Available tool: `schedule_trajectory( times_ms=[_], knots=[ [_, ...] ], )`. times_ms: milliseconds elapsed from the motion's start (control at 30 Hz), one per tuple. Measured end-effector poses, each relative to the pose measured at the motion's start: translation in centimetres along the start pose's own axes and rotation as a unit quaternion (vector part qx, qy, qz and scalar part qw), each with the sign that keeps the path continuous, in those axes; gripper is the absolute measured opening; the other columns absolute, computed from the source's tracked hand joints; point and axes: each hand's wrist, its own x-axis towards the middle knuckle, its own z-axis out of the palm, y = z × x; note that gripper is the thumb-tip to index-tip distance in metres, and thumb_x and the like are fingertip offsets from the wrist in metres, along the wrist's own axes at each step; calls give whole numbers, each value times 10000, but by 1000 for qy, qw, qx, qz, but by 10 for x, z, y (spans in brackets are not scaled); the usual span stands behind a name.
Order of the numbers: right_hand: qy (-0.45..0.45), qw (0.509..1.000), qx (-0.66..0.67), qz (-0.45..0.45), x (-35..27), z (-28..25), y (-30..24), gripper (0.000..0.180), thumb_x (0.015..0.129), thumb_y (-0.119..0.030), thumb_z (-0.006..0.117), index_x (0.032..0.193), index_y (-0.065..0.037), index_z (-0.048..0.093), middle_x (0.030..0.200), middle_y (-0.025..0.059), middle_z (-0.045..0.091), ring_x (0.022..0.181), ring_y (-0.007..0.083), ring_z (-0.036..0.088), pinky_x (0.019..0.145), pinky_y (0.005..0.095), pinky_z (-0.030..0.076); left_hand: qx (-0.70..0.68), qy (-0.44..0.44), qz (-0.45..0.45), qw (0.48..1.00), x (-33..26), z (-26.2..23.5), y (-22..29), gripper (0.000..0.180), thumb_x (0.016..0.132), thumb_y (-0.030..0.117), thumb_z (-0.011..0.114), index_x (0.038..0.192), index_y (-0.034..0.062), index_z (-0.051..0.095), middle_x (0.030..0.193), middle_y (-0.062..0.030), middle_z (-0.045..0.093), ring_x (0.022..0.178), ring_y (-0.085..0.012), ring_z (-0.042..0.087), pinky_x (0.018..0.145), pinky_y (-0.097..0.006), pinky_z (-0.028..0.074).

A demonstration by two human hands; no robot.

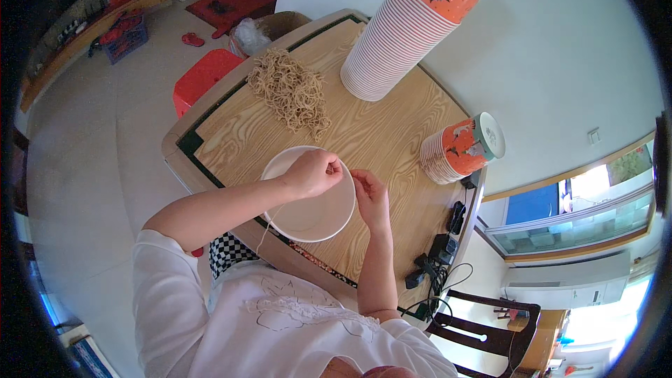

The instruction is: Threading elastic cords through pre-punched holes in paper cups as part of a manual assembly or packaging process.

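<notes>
A white paper bucket (308,213) stands with its open mouth up at the table's near edge, in front of my body. Across its mouth reaches my left hand (315,172), fingers pinched together near the right rim. A thin cream cord (264,236) comes out from under my left forearm and hangs over the near rim; its part within the fingers is mostly hidden. My right hand (372,197) is at the outside of the right rim, thumb and fingertips closed on the edge. Beyond the bucket lies a tangled heap of tan cords (290,91).
A tall stack of orange-and-white paper buckets (406,31) stands at the far side, a shorter stack (458,148) at the right. Black adapters and cables (439,255) lie along the right edge. A red stool (206,78) and a dark chair (483,329) stand beside the wooden table (392,238).
</notes>
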Motion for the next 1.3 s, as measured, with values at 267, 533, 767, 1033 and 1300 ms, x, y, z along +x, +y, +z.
schedule_trajectory(
  times_ms=[267,533,767,1033,1300],
  knots=[
    [-10,1000,12,-4,-1,-2,2,145,888,-24,505,1002,26,579,877,28,615,815,83,571,732,208,457,-2,-19,5,1000,0,2,-1,121,732,127,609,746,7,618,710,-139,635,670,-265,626,625,-360,484],
    [-34,997,57,32,3,-2,-1,146,878,-13,517,1003,12,590,879,18,610,820,84,566,745,207,450,7,-27,-3,1000,0,3,-2,126,730,144,611,755,21,622,716,-126,638,681,-270,626,635,-369,486],
    [-27,996,82,31,7,0,7,130,886,-70,537,975,10,587,852,25,608,781,89,562,701,218,451,16,-18,-10,1000,-1,2,2,139,726,163,616,749,26,624,715,-123,637,680,-270,623,635,-371,485],
    [31,997,71,0,7,4,8,100,913,-93,491,928,-2,530,791,20,572,731,91,545,672,225,447,113,11,11,994,-6,-8,18,173,740,131,605,893,56,576,772,-116,618,704,-283,616,616,-424,470],
    [82,981,174,14,6,3,-2,111,932,-108,450,937,-6,493,796,68,588,723,130,563,675,260,472,309,13,62,949,1,-25,28,121,813,91,516,912,31,548,892,-141,583,815,-312,606,663,-426,490]
  ],
)
